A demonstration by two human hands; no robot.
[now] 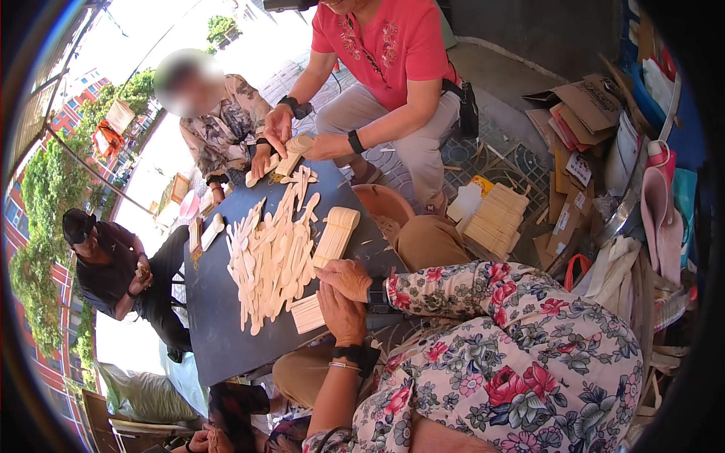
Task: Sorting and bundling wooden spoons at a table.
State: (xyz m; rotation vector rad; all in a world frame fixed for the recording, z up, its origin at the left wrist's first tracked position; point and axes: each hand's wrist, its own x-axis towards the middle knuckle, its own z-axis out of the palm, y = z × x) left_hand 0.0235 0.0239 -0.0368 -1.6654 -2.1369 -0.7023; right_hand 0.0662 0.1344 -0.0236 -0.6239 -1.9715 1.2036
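Loose pale wooden spoons (272, 260) lie in a wide heap on the dark table (208, 302). Beside the heap a neat stack of wooden spoons (337, 232) points away from me. My right hand (346, 280) is closed at the near end of this stack, its fingers curled against it. Just below, my left hand (342, 315) has its fingers pressed together against the right one; whatever lies between them is hidden. A second block of aligned wooden pieces (306, 313) rests at the table edge, beside my left hand.
Across the table a person in a red shirt (411, 49) handles a bundle of spoons (296, 151). Another in a patterned jacket (230, 121) sits alongside. A brown basin (384, 205) and a box of wooden pieces (495, 220) stand right of the table; cardboard (585, 106) is piled farther right.
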